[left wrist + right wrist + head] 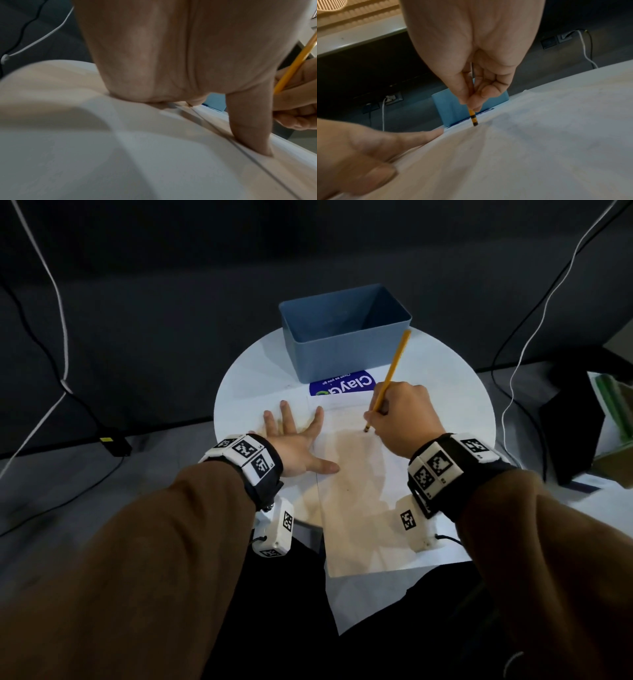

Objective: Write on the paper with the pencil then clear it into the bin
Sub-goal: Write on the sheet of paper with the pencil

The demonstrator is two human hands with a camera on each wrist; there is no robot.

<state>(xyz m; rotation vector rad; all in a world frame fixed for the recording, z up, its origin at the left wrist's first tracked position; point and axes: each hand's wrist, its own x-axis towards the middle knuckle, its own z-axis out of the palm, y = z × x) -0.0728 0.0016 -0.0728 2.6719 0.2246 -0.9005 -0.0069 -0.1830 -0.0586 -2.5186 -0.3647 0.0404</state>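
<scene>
A white sheet of paper (363,491) lies on the round white table (455,392) and hangs over its near edge. My left hand (294,436) lies flat with spread fingers, thumb (252,129) and index finger pressing the paper's left edge. My right hand (400,419) pinches a yellow pencil (390,374), whose lower end (475,121) touches the paper near its top. The pencil leans away towards the blue bin (346,330), which stands open at the table's far side. In the right wrist view the bin (448,106) shows behind my fingers.
A blue and white label (342,386) lies between the bin and the paper. Black and white cables (58,302) hang at left and right. A dark box (575,426) and green-edged stack (613,405) sit to the right of the table.
</scene>
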